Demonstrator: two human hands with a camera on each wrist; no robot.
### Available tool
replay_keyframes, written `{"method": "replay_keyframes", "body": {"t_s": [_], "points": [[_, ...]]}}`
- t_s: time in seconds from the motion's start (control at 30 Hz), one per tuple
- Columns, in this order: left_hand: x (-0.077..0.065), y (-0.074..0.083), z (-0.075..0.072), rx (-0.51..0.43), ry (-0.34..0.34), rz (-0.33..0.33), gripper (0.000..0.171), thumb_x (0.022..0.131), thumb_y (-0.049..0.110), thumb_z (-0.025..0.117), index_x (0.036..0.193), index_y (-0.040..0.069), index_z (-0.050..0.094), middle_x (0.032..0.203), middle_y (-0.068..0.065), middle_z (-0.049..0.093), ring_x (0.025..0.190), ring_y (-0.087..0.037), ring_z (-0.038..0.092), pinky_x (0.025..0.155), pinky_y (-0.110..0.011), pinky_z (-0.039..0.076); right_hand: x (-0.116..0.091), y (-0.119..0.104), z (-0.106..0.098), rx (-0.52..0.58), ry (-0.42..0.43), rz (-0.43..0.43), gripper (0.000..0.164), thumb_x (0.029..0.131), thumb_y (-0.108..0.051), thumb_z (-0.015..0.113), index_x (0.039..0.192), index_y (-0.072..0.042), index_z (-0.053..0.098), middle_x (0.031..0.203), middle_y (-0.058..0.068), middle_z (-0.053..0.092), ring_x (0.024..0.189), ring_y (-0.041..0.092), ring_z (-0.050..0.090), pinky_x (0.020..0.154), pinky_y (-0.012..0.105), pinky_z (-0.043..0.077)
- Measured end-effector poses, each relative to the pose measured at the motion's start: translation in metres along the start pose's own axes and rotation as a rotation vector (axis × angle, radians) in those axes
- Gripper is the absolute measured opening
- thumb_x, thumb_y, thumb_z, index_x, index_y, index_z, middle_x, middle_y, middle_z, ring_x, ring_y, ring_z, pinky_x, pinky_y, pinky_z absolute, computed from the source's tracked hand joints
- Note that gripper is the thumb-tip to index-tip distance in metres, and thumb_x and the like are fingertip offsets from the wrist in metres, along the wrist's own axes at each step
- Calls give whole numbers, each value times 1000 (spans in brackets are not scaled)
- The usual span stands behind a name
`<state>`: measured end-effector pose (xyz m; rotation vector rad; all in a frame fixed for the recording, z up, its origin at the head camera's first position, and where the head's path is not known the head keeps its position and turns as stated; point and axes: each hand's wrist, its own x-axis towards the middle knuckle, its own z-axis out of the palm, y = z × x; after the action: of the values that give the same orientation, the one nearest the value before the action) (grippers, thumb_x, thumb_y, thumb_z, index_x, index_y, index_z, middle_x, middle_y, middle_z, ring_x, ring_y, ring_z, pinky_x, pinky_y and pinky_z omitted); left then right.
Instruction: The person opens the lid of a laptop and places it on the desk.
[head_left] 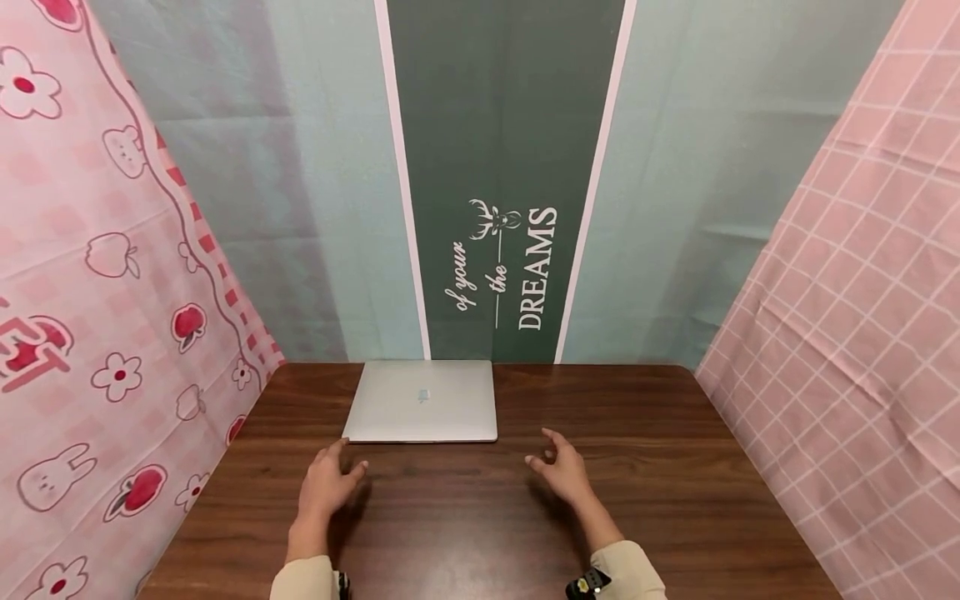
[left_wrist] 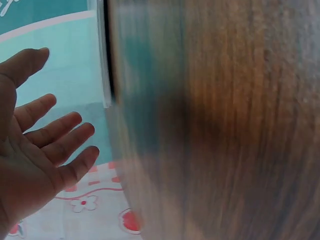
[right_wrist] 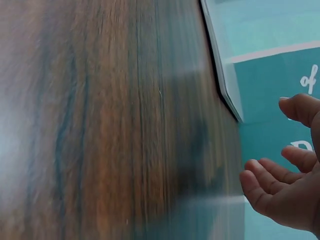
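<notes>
A closed silver laptop [head_left: 420, 402] lies flat at the back of the wooden table, left of the middle. My left hand [head_left: 327, 483] is just in front of its front left corner, fingertips overlapping that corner in the head view. In the left wrist view the fingers of my left hand [left_wrist: 47, 145] are spread and relaxed, holding nothing. To the right of the laptop, my right hand [head_left: 561, 472] hovers over the table with fingers loosely bent and nothing in them. The right wrist view shows the laptop's edge [right_wrist: 220, 65] beyond my right hand [right_wrist: 285, 185].
The dark wooden table [head_left: 637, 433] reaches back to a green and teal curtain [head_left: 495, 125] with white lettering. Pink patterned cloth [head_left: 112, 275] hangs along the left side, and pink checked cloth [head_left: 855, 275] along the right.
</notes>
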<state>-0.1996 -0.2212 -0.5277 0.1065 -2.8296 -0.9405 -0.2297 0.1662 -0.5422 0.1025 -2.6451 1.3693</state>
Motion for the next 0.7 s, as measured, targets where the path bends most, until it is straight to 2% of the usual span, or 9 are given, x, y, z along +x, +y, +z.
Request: {"method": "replay_keyframes", "body": {"t_s": [0.1,0.3,0.43,0.7], "points": [[8,-6,4,-34,-5,-6,61,84,24,66,131,-8,44,125,-36,44,112,-52,43,88,-60,36,5,-1,8,49,-16,16,58,77,-13,74,126,6,50,109,28,58,92,34,60,77,46,48],[22,-14,12,-44,-13,8,63,82,22,67,132,-9,43,124,-36,44,112,-51,44,89,-59,37,13,-5,24,113,-26,44,57,76,-9,74,124,10,50,105,26,58,92,36,60,76,45,48],[29,-16,13,-61,-19,-13,64,83,22,67,133,-9,40,123,-35,43,110,-52,44,88,-59,37,18,-8,34,149,-41,63,59,74,-8,74,124,10,49,106,27,58,93,37,60,77,44,49],[42,-22,14,-103,16,-41,63,83,17,66,131,-13,39,122,-37,44,113,-50,41,91,-58,34,33,-15,54,128,-65,82,60,73,-5,75,124,11,49,106,27,58,94,37,60,77,44,49]]}}
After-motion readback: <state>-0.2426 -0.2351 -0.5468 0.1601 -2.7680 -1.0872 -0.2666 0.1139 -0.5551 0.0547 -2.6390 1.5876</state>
